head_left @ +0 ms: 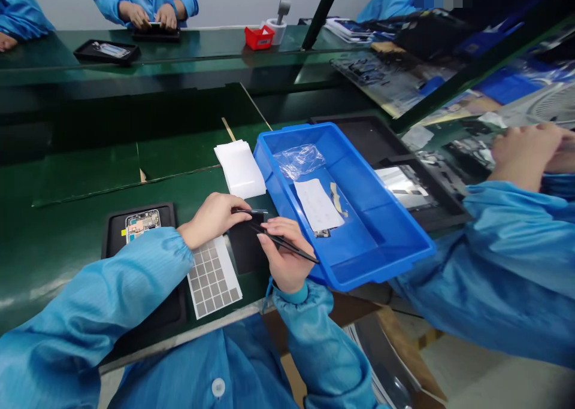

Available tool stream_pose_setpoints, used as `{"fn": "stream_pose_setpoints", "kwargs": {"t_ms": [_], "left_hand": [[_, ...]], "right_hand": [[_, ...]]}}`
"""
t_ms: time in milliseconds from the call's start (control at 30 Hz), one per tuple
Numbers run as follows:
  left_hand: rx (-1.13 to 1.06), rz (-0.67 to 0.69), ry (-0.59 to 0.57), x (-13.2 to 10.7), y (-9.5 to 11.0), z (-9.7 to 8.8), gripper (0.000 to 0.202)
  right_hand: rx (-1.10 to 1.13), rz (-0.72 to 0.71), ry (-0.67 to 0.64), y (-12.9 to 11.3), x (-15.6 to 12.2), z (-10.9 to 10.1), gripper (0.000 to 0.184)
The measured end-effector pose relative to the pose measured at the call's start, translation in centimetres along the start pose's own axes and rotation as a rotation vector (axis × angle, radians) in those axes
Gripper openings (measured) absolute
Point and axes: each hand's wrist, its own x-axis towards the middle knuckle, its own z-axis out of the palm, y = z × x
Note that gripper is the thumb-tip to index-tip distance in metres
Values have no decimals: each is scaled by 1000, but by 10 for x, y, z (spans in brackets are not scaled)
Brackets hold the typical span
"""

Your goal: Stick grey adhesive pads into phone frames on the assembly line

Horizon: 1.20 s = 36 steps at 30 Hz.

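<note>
My right hand [290, 256] is closed around black tweezers [291, 248], their tips pointing left toward my other hand. A small dark, thin piece with a shiny clear edge [257, 215] is pinched between the fingers of my left hand [216, 218]; its exact kind is hard to make out. Below both hands lies a black sheet [246, 250]. A white sheet of grey square stickers [212, 280] is partly under my left wrist. Left of it, a phone frame with exposed circuitry [142, 222] rests in a black tray [112, 232], partly covered by my sleeve.
Right of my hands stands a blue bin [381, 241] holding a plastic bag, paper and small parts. White papers [242, 169] lie beside it. A co-worker's arm [516, 217] reaches in at right. Another person's hands [153, 17] work across the bench, near a red box [259, 38].
</note>
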Motion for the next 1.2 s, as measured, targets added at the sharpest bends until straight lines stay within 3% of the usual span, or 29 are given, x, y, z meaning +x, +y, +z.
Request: {"fn": "stream_pose_setpoints", "kwargs": {"t_ms": [133,400,933,1200], "left_hand": [[1,19,41,-8,3,0,7],[29,41,65,-11,4,0,8],[23,-9,22,-10,7,2,9],[238,-55,-20,-4,1,14,15]], "right_hand": [[48,-1,51,2,8,4,18],[66,39,16,4,11,5,14],[45,71,53,8,7,6,11],[14,103,134,-1,13,7,12]]}}
